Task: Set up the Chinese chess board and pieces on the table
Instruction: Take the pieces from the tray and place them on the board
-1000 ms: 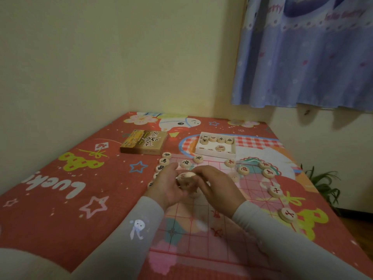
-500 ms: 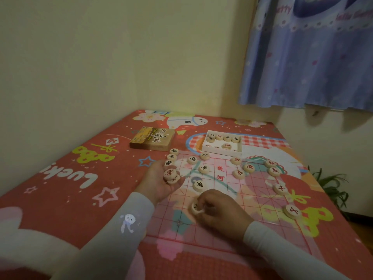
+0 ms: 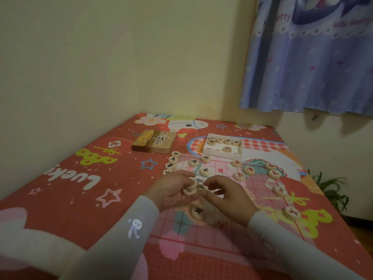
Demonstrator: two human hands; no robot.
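Two discs [image 3: 190, 187] lie flat in left fingers [image 3: 181, 175]; right fingers [image 3: 212, 181] pinch another [image 3: 201, 186].

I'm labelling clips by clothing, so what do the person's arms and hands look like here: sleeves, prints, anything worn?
Both arms wear long, plain pale grey sleeves that end at the wrists. The left sleeve carries a small white cartoon rabbit print on the forearm; the right sleeve shows no marking. The left hand and right hand are bare: no gloves, rings or watch visible.
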